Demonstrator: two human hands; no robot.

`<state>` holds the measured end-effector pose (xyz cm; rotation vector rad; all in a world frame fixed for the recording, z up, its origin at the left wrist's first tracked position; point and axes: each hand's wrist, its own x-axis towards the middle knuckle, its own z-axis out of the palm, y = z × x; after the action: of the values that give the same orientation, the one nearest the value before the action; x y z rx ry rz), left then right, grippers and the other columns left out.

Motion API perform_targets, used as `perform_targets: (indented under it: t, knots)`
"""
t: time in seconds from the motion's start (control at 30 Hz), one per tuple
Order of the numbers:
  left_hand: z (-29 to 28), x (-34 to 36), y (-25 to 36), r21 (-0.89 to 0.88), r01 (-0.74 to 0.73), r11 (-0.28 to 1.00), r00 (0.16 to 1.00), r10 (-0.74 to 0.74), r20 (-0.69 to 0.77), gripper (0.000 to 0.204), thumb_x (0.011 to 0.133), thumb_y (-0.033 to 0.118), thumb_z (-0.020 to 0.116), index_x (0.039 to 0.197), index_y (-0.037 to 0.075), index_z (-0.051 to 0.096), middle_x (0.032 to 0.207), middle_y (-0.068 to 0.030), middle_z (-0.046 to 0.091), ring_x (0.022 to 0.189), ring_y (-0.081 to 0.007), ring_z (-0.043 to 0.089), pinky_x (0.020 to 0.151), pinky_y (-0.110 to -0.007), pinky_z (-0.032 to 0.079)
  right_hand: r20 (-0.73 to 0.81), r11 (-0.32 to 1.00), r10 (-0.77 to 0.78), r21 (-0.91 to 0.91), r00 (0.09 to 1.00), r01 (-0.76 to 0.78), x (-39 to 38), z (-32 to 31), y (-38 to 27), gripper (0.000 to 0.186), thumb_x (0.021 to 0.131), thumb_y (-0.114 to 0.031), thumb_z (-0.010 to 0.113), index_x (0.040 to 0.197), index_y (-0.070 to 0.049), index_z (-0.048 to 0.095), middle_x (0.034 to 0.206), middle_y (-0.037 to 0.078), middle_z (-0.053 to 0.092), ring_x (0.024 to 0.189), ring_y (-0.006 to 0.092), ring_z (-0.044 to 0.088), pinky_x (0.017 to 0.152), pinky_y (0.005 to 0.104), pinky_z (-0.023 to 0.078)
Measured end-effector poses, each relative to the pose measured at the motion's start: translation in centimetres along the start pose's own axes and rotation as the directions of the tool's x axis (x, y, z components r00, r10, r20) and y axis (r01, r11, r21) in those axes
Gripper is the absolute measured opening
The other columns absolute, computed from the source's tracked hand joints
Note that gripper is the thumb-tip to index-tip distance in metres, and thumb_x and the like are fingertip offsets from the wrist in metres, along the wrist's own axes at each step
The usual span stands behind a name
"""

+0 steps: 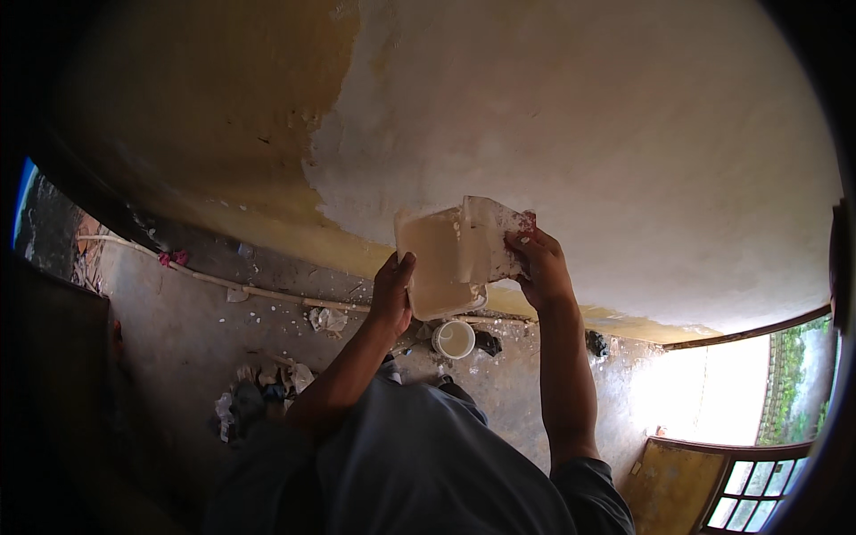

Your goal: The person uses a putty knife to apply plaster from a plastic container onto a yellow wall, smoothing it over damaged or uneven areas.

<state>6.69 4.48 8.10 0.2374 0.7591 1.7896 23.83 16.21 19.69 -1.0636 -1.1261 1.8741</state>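
My left hand (pixel 391 292) grips the side of a shallow, rounded-corner tray (pixel 430 299) coated with pale filler, its thumb lying over the rim. In my right hand (pixel 541 267) is a wide, flat scraper (pixel 487 239), smeared with the same pale stuff and reddish near the fingers. The scraper overlaps the tray's right part; whether its edge touches the filler I cannot tell. Both are held up before the wall (pixel 571 134), which is whitish in the middle and on the right, with bare yellowish paint (pixel 223 107) on the left.
A white bucket (pixel 453 340) stands on the floor below my hands, beside a dark item (pixel 487 343). A long pale pole (pixel 267 292) lies along the wall's foot. Crumpled rubbish (pixel 259 392) and a wrapper (pixel 328 321) litter the floor. A bright opening (pixel 713 383) is at the right.
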Motion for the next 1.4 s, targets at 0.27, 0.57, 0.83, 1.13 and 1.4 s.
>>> perform_targets:
  t: [0.27, 0.57, 0.83, 1.13, 1.4]
  knots:
    - [0.6, -0.4, -2.1, -0.04, 0.033, 0.999, 0.999, -0.035, -0.033, 0.059, 0.09, 0.038, 0.066, 0.131, 0.0, 0.045, 0.118, -0.0113, 0.059, 0.108, -0.0209, 0.061, 0.091, -0.036, 0.053, 0.137, 0.993, -0.034, -0.108, 0.99, 0.049, -0.1, -2.8, -0.5, 0.023, 0.087, -0.003, 0.058, 0.109, 0.0, 0.053, 0.089, 0.006, 0.062, 0.061, 0.0061, 0.05, 0.051, 0.0208, 0.038]
    - [0.5, -0.2, -1.0, -0.137, 0.139, 0.981, 0.99, -0.142, -0.007, 0.062, 0.089, 0.039, 0.065, 0.133, 0.0, 0.045, 0.119, -0.0131, 0.059, 0.11, -0.0252, 0.06, 0.095, -0.042, 0.051, 0.199, 0.998, 0.052, 0.033, 0.979, -0.06, -0.2, -3.2, 2.9, 0.029, 0.083, -0.001, 0.063, 0.11, -0.001, 0.052, 0.086, 0.007, 0.062, 0.059, 0.01, 0.052, 0.049, 0.0236, 0.039]
    - [-13.5, 1.8, 4.3, -0.109, 0.178, 0.978, 0.979, -0.187, -0.079, 0.052, 0.088, 0.032, 0.065, 0.126, 0.001, 0.05, 0.114, -0.0125, 0.061, 0.106, -0.0261, 0.061, 0.092, -0.042, 0.05, -0.029, 0.886, 0.107, 0.456, 0.994, -0.082, 2.3, -1.0, 12.2, 0.007, 0.088, -0.001, 0.058, 0.095, -0.002, 0.059, 0.074, 0.003, 0.057, 0.061, 0.0143, 0.053, 0.053, 0.0296, 0.044]
    - [-21.8, 2.8, 14.5, 0.058, 0.251, 0.966, 0.95, -0.235, -0.205, 0.055, 0.087, 0.036, 0.064, 0.129, 0.004, 0.049, 0.119, -0.0102, 0.058, 0.113, -0.0264, 0.056, 0.099, -0.044, 0.044, -0.233, 0.782, 0.168, 0.623, 0.958, 0.015, 12.9, 4.7, 31.5, 0.008, 0.089, 0.004, 0.052, 0.087, -0.003, 0.055, 0.072, 0.003, 0.052, 0.057, 0.0158, 0.045, 0.056, 0.0353, 0.044]
    - [-23.4, 2.5, 21.2, 0.124, 0.343, 0.931, 0.919, -0.305, -0.25, 0.06, 0.087, 0.038, 0.062, 0.135, 0.005, 0.045, 0.125, -0.012, 0.056, 0.118, -0.0287, 0.053, 0.102, -0.045, 0.041, -0.509, 0.744, 0.242, 0.644, 0.826, 0.179, 19.3, 6.3, 39.8, 0.012, 0.087, 0.005, 0.052, 0.086, -0.007, 0.049, 0.068, 0.003, 0.047, 0.053, 0.0166, 0.044, 0.051, 0.0367, 0.044]
